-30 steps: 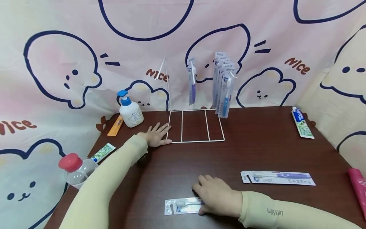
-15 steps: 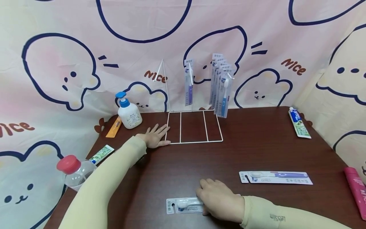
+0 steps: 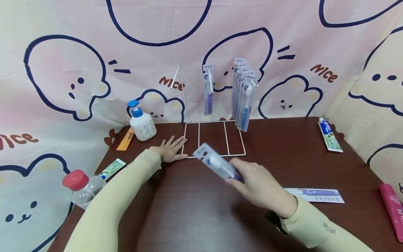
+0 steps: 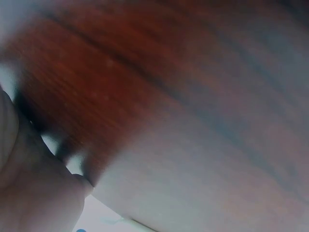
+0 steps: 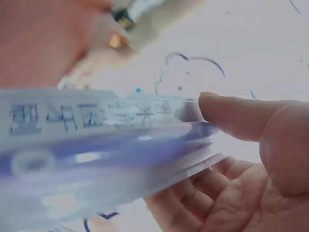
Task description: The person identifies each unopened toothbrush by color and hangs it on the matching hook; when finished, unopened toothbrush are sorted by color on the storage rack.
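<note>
My right hand (image 3: 256, 182) holds a packaged purple toothbrush (image 3: 217, 163) above the table, its hook-hole end pointing up and left toward the rack. In the right wrist view the thumb lies on one side of the toothbrush pack (image 5: 96, 145), the other fingers beneath. My left hand (image 3: 170, 149) lies flat with spread fingers at the left side of the white wire rack (image 3: 217, 156). One purple toothbrush pack (image 3: 208, 91) hangs on the rack's middle hook. Several blue toothbrush packs (image 3: 245, 101) hang on the right hook; the left hook (image 3: 175, 77) is bare.
Another purple toothbrush pack (image 3: 318, 196) lies partly behind the right wrist. At left stand a pump bottle (image 3: 143, 126) and a red-capped bottle (image 3: 78, 183), near an orange tube (image 3: 126, 139) and a toothpaste tube (image 3: 111, 168). At right lie another toothpaste tube (image 3: 330, 134) and a pink tube (image 3: 391, 210).
My right hand has picked the near toothbrush pack up off the table and moved it forward and up toward the rack. The left hand stays in place.
</note>
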`<state>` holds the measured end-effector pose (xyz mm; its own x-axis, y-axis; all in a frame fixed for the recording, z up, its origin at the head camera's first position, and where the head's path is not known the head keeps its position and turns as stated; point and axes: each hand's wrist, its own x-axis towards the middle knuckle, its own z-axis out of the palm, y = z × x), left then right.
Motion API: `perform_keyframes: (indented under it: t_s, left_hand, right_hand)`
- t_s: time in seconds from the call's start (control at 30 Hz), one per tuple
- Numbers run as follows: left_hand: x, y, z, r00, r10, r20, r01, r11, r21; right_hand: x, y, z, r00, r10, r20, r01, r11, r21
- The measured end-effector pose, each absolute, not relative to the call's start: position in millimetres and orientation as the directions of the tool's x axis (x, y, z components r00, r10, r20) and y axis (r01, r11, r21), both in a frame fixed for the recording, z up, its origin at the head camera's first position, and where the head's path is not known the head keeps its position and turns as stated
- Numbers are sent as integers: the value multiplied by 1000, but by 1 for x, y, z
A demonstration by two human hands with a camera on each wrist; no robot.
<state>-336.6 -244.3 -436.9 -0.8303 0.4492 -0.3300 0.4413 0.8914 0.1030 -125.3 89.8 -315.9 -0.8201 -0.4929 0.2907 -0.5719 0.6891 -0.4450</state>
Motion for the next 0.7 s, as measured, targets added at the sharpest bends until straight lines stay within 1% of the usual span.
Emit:
perform_keyframes:
  t_s: [0.13, 0.3, 0.4, 0.57, 0.7]
  left_hand:
    - [-337, -245, -436, -829, 445, -340, 437, 894, 104]
    - [-336, -246, -436, -831, 435, -347, 429, 898, 98]
    - [-336, -246, -436, -833, 430, -347, 427, 900, 90]
    - [-335, -245, -435, -835, 436, -336, 433, 897, 89]
    - [-332, -243, -432, -828, 449, -335, 447, 890, 89]
  right_hand:
    - [-136, 92, -300, -853, -454, 258, -510, 620, -596]
    - [-164, 89, -291, -887, -412, 209, -428, 563, -707]
    - [-184, 85, -287, -906, -380, 188, -384, 548, -743]
    - [-213, 75, -278, -910, -364, 197, -376, 528, -761]
    - [-228, 65, -272, -916, -354, 187, -361, 526, -771]
